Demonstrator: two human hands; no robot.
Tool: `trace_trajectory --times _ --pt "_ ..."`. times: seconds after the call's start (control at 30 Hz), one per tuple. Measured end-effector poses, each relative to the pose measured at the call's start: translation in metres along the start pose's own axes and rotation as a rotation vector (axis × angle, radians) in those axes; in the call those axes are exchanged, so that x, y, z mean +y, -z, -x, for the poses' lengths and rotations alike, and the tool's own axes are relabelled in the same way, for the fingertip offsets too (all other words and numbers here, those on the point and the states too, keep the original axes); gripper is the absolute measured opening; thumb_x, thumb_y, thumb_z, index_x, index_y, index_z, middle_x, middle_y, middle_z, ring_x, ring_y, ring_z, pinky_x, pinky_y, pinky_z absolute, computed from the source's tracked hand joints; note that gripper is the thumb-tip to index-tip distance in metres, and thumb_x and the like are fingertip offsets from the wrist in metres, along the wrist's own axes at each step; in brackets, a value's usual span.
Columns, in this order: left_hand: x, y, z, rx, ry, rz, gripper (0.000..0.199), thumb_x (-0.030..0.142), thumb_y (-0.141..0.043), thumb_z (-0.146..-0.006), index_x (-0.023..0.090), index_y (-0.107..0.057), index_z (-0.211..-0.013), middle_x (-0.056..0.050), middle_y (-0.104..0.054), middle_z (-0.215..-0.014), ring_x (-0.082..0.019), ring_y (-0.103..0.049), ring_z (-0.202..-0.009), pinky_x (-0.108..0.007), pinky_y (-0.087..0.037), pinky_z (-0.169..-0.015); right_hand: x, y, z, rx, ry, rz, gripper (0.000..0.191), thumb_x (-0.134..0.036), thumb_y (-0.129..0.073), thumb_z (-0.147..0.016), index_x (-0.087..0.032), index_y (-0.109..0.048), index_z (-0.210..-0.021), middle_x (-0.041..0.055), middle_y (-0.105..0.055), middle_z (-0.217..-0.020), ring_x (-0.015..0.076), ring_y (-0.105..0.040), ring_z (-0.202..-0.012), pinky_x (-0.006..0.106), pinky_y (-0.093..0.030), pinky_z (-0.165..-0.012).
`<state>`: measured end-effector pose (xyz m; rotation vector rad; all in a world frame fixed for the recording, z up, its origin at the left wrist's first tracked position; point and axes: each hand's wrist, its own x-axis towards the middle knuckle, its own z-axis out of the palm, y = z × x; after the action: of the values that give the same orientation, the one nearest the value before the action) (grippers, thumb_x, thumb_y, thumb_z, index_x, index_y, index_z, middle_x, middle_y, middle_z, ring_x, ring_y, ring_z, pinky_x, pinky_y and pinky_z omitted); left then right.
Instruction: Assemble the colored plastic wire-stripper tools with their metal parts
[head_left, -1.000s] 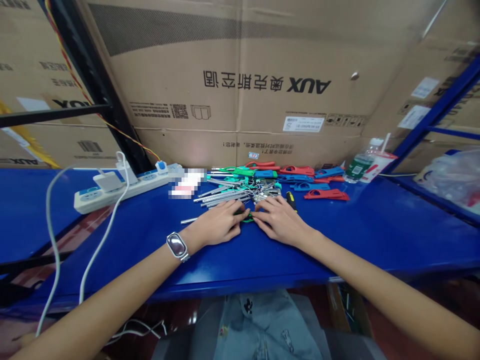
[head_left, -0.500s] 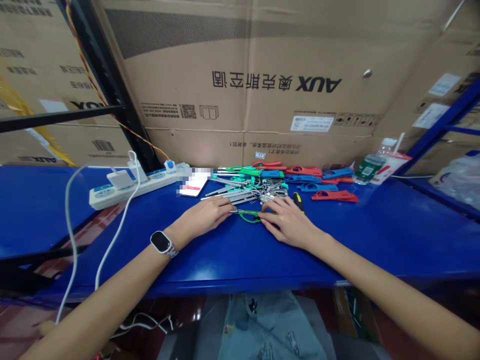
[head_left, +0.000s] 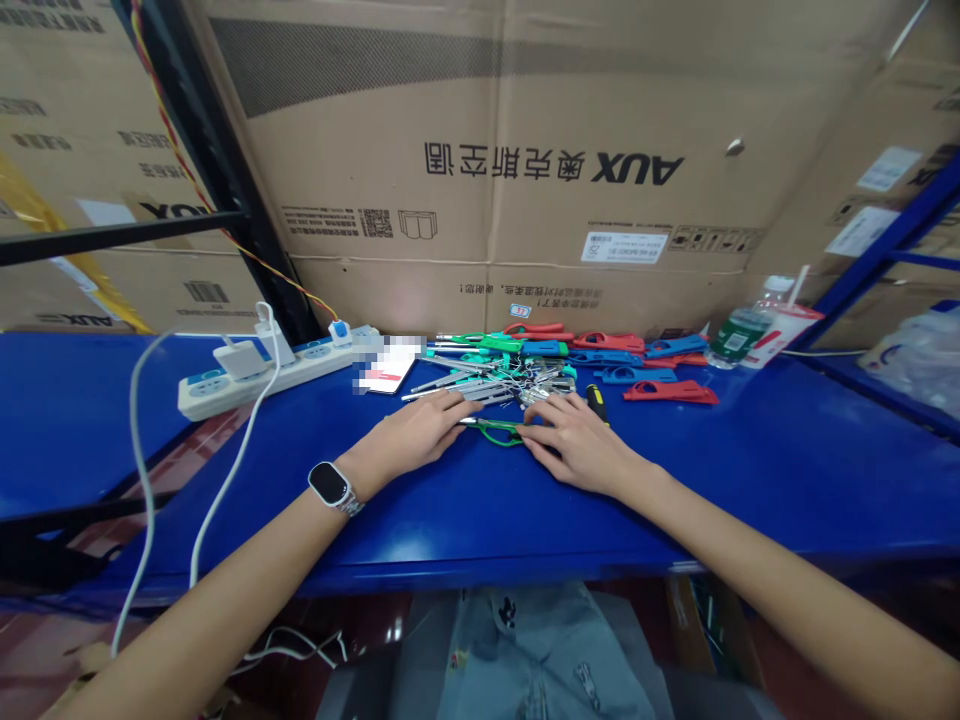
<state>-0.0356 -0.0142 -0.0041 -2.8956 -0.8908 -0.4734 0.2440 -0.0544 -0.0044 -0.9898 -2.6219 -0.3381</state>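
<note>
A green long-nosed lighter (head_left: 499,434), with an open loop in its handle and a metal tube, lies low over the blue table between my hands. My left hand (head_left: 426,432) is closed with its fingertips on the metal tube end. On the handle end, my right hand (head_left: 574,440) is closed with thumb and fingers, which hide part of it. Just behind sits a heap of metal tubes (head_left: 457,385) with green parts and small metal pieces with wires (head_left: 551,380). A yellow and black screwdriver (head_left: 597,402) lies beside my right hand, its shaft hidden.
Red lighter casings (head_left: 670,392) and blue ones (head_left: 637,376) lie at the back right. Beyond them stand a bottle (head_left: 739,335) and a cup (head_left: 780,335). A phone-like white slab (head_left: 390,365) and a power strip (head_left: 300,365) with cables are at left. A cardboard box (head_left: 525,220) walls off the back.
My left hand has shifted slightly right along the tube, towards my right hand. My right hand stays nearly still on the handle.
</note>
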Motion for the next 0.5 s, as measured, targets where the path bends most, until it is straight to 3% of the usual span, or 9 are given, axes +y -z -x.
trace_trajectory --times 0.23,0.5 --pt "-0.0004 0.0001 0.0001 -0.008 -0.028 0.014 0.034 0.021 -0.039 -0.108 0.015 -0.071 -0.117 -0.01 -0.067 -0.104 -0.021 -0.066 -0.093 -0.036 -0.058 -0.084 0.0008 -0.0008 0.001 -0.014 -0.002 0.003 0.031 -0.028 -0.047 -0.106 -0.019 -0.076 -0.116 0.0106 -0.071 -0.111 0.0266 -0.06 -0.102 0.041 -0.038 -0.085" --pt "0.0019 -0.002 -0.0006 -0.007 0.011 0.03 0.031 0.017 -0.043 -0.105 0.014 -0.073 -0.111 -0.011 -0.067 -0.106 -0.023 -0.066 -0.094 -0.038 -0.058 -0.084 -0.0003 -0.0001 -0.0001 -0.006 -0.002 0.016 0.03 -0.028 -0.049 -0.106 -0.018 -0.077 -0.112 0.0097 -0.072 -0.11 0.0257 -0.059 -0.099 0.041 -0.036 -0.084"
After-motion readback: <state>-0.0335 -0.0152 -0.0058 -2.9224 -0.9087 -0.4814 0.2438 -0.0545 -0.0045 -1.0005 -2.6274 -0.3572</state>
